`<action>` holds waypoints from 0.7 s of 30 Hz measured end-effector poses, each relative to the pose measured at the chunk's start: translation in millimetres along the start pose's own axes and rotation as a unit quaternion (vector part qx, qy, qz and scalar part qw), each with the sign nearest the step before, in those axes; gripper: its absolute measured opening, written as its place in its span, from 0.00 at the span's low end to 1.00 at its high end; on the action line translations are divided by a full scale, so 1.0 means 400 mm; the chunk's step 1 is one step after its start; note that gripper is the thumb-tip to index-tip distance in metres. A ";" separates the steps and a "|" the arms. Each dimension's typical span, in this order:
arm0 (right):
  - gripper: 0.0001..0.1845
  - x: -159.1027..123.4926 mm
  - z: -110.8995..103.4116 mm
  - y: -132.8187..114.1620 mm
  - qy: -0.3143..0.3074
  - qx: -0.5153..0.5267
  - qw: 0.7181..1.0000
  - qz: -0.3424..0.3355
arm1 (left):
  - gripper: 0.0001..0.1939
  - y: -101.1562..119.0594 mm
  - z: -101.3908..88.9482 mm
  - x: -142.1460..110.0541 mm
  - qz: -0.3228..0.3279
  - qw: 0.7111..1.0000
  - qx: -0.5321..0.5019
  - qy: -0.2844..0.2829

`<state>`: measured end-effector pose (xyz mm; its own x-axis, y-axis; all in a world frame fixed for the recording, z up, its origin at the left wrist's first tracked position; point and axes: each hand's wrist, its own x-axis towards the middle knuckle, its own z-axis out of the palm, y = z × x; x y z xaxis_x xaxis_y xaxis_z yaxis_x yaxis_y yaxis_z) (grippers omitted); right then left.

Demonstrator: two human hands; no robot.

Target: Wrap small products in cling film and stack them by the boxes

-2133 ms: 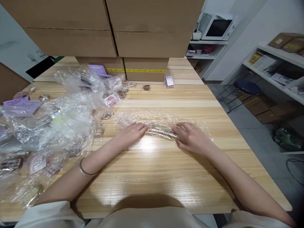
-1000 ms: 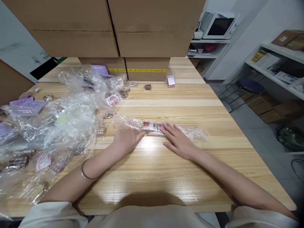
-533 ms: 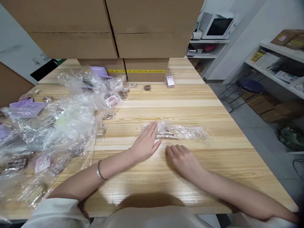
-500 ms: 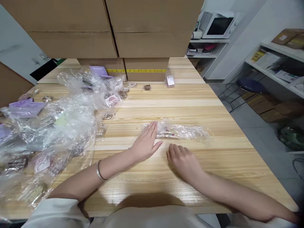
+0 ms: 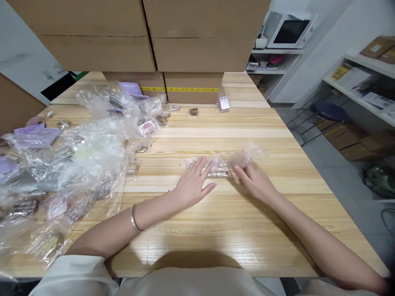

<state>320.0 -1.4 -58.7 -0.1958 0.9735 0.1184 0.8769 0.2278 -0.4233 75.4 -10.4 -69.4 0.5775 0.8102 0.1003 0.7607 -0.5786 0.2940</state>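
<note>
On the wooden table [image 5: 277,230], a clear plastic bag [image 5: 220,167] with small reddish and white contents lies crosswise before me. My left hand [image 5: 193,185] rests on its left part, palm down, with the fingers stretched and slightly apart. My right hand [image 5: 254,181] has its fingers closed on the bag's right end, which is lifted and folded up, blurred by motion. What exactly is inside the bag is too small to make out.
A heap of crumpled clear plastic bags [image 5: 95,144] covers the table's left side, with purple packets [image 5: 37,135] among them. Large cardboard boxes [image 5: 197,53] stand at the back. A small white box [image 5: 224,103] and a small brown wrapped piece [image 5: 193,111] lie before them.
My right hand has moved from the bare table up to the bag's right end and lifted it. That end, flat before, is now bunched. My left hand's fingers have spread somewhat.
</note>
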 end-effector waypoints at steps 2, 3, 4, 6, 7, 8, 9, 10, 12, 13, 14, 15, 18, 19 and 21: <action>0.28 0.004 0.011 -0.004 0.021 0.101 0.995 -0.014 | 0.37 0.000 0.001 0.002 -0.001 1.000 0.006 0.002; 0.26 0.004 0.020 -0.011 0.027 0.133 0.990 -0.025 | 0.36 0.000 0.003 0.003 0.000 1.000 0.008 0.005; 0.25 0.004 0.031 -0.020 0.034 0.154 0.987 -0.037 | 0.36 -0.001 0.004 0.003 0.002 1.000 0.008 0.009; 0.23 0.004 0.053 -0.039 0.052 0.171 0.982 -0.057 | 0.35 -0.003 0.008 0.003 0.008 1.000 0.008 0.019; 0.23 0.005 0.064 -0.048 0.063 0.171 0.981 -0.066 | 0.34 -0.005 0.009 0.003 0.011 1.000 0.008 0.023; 0.23 0.007 0.074 -0.055 0.075 0.168 0.980 -0.075 | 0.34 -0.006 0.010 0.003 0.013 1.000 0.008 0.025; 0.23 0.009 0.083 -0.059 0.086 0.162 0.979 -0.086 | 0.34 -0.007 0.011 0.002 0.016 1.000 0.007 0.025; 0.24 0.012 0.092 -0.062 0.093 0.155 0.979 -0.099 | 0.34 -0.008 0.011 0.003 0.019 1.000 0.004 0.024; 0.25 0.017 0.107 -0.065 0.088 0.136 0.978 -0.134 | 0.33 -0.010 0.008 0.004 0.029 0.999 -0.009 0.020; 0.27 0.019 0.114 -0.066 0.077 0.124 0.978 -0.149 | 0.32 -0.011 0.006 0.006 0.038 0.999 -0.019 0.016; 0.28 0.020 0.120 -0.066 0.063 0.110 0.979 -0.160 | 0.32 -0.014 0.004 0.008 0.047 0.998 -0.031 0.012; 0.30 0.020 0.124 -0.067 0.049 0.095 0.980 -0.168 | 0.32 -0.016 0.001 0.010 0.057 0.997 -0.046 0.008; 0.38 0.020 0.129 -0.072 0.021 0.045 0.981 -0.185 | 0.29 -0.027 -0.006 0.016 0.067 0.991 -0.116 0.014; 0.39 0.020 0.129 -0.074 0.014 0.030 0.981 -0.192 | 0.27 -0.030 -0.007 0.017 0.055 0.987 -0.145 0.039; 0.38 0.021 0.126 -0.079 -0.001 0.002 0.980 -0.198 | 0.27 -0.035 -0.010 0.019 0.023 0.976 -0.177 0.128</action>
<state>268.3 0.6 -89.4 -0.5218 0.8085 0.2722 0.7303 0.5883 -0.3473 67.8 4.2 -68.9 0.4804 0.8076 0.3419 0.5600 -0.5825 0.5892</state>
